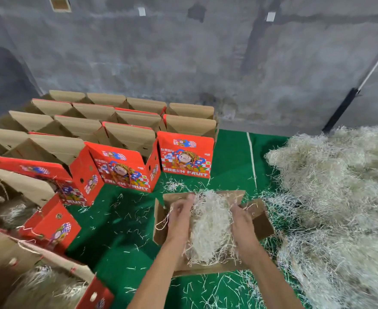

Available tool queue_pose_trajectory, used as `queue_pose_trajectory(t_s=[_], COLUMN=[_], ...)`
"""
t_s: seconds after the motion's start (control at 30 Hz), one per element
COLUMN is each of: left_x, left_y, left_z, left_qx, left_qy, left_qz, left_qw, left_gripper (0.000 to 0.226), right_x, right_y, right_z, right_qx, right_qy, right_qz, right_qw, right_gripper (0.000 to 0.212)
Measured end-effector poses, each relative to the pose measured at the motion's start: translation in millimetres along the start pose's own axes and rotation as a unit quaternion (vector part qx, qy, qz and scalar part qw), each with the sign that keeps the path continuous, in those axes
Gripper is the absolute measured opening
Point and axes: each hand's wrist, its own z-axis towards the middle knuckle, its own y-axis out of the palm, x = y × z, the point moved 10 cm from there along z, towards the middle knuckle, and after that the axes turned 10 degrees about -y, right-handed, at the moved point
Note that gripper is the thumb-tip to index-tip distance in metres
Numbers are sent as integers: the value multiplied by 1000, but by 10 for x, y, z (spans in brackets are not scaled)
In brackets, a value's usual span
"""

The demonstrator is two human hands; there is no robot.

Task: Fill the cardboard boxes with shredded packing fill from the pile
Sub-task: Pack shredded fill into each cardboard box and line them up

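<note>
Left hand (180, 216) and right hand (242, 221), fingers curled, clasp the fill (210, 221) over the open box (260, 221); loose strands may spill onto the floor (121, 219).

My single head view looks forward and steeply down, close above both hands (210, 219) at an open cardboard box (259, 221); beyond them it reaches the grey wall (206, 52).
</note>
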Motion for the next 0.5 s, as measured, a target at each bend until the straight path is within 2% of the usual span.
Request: queue_pose_trajectory(t_s=[0.07,0.1,0.13,0.17,0.2,0.23,0.3,0.33,0.4,0.43,0.47,0.5], left_x=[-23,18,66,96,139,148,107,99,-77,-173,-197,-202], left_y=[231,211,71,-147,-358,-550,-576,-395,183,384,433,349], left_z=[-26,-31,1,81,110,139,126,85,50,46,30,99], left_qx=[-35,-20,15,62,109,160,180,149,31,-10,-20,-10], left_qy=[26,45,57,50,46,45,29,31,19,15,5,-7], left_qz=[36,57,66,52,14,-20,-79,-71,-16,2,15,21], left_qw=[998,997,996,995,993,986,980,986,999,1000,1000,1000], left_gripper=[21,20,25,21,9,9,24,30,60,70,72,68], right_x=[-65,-159,-216,-229,-223,-197,-190,-187,-124,-109,-102,-113], right_y=[209,160,-11,-261,-526,-741,-771,-568,112,367,482,434], right_z=[5,20,54,107,121,136,138,135,69,23,-1,23], right_qx=[-43,-28,9,61,123,172,194,160,19,-42,-70,-64], right_qy=[-40,-71,-82,-76,-63,-52,-44,-34,1,-8,-34,-76], right_qz=[11,1,-17,-28,-7,33,70,68,104,82,34,-38], right_qw=[998,997,996,995,990,983,977,984,994,996,996,994], right_gripper=[60,59,56,51,48,48,56,60,63,64,68,73])
